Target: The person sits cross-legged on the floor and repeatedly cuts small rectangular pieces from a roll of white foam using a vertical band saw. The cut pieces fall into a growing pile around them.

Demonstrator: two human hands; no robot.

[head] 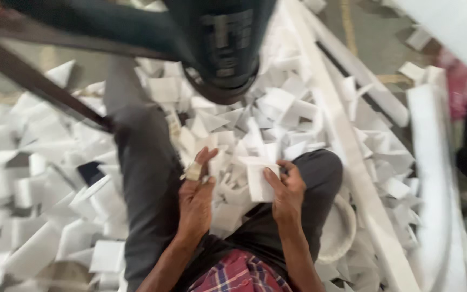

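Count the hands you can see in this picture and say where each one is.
2. The left hand, finger taped, is open above the lap; the right hand holds a white piece beside it. Others may lie out of view.

One head-worn camera looks steeply down, close over the person's lap and hands [239, 194] (no second view).

Matt white foam-like piece [259, 183]; grey cloth trousers [147, 178]; checked woven shirt [241, 276].

Soft, even daylight; motion blur smears everything.
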